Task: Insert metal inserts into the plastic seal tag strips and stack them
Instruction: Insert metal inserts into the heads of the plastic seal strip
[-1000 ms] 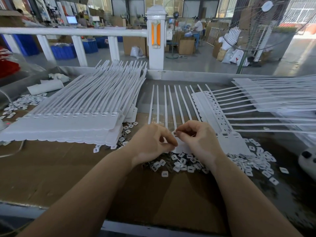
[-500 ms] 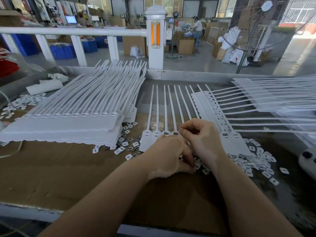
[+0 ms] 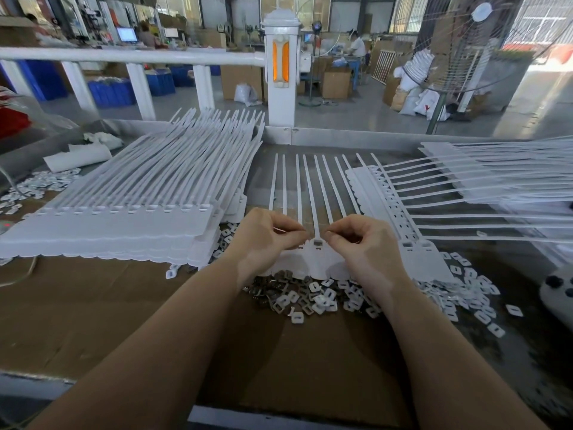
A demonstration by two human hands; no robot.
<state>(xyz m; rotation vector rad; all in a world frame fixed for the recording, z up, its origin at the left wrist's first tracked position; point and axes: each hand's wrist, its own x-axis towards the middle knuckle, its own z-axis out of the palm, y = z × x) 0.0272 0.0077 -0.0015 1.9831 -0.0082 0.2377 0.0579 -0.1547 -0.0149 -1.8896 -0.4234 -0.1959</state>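
A: Both hands are sitting over the middle of the bench, knuckles up. The strip is lying flat under them, tails pointing to the far side, scalloped edge toward the near side.

B: And the left hand?

A: Fingers are curling in, thumb and forefinger pinching together on the strip's head row. Something small and shiny is showing at the fingertips, but I cannot tell what it is.

B: The right hand?

A: Same shape, mirrored. It is pinching at the head row just right of one exposed slot, which is showing between the two hands.

B: Where are the inserts?

A: They are lying in a loose heap just near of the strip, between the wrists, mixed with white caps that are spreading off to the right.

B: And the stacks?

A: The left stack is sitting left of the left hand, close beside it, tails fanning far and right. The right stack is lying far right, well apart from the hands, tails pointing left. Another strip is lying askew just right of the right hand, touching the worked strip's edge.

B: Underneath?

A: Brown cardboard is covering the bench.
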